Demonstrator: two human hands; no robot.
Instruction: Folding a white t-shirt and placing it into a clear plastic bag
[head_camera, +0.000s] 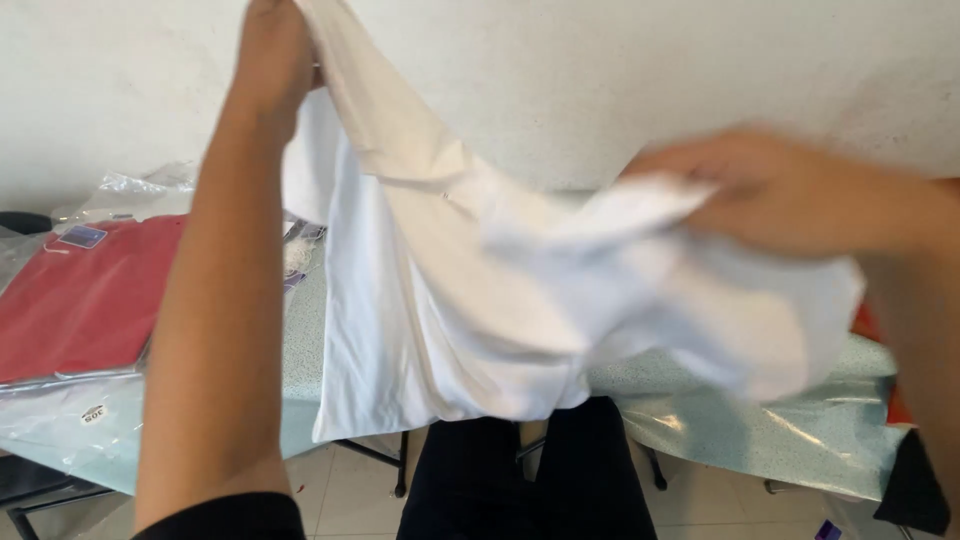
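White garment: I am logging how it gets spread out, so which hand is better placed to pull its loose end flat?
Probably the right hand: it bunches the low, loose end of the white garment near the table. The left hand is raised high, pinching the top.

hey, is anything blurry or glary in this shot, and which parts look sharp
Head view: the right hand and the bunched end of the white garment under it are smeared by motion blur; the left hand and forearm are sharper; the red folded garment in a clear bag is sharp; soft glare streaks shine on the clear plastic sheet over the table; the lighting is even, with faint shadows.
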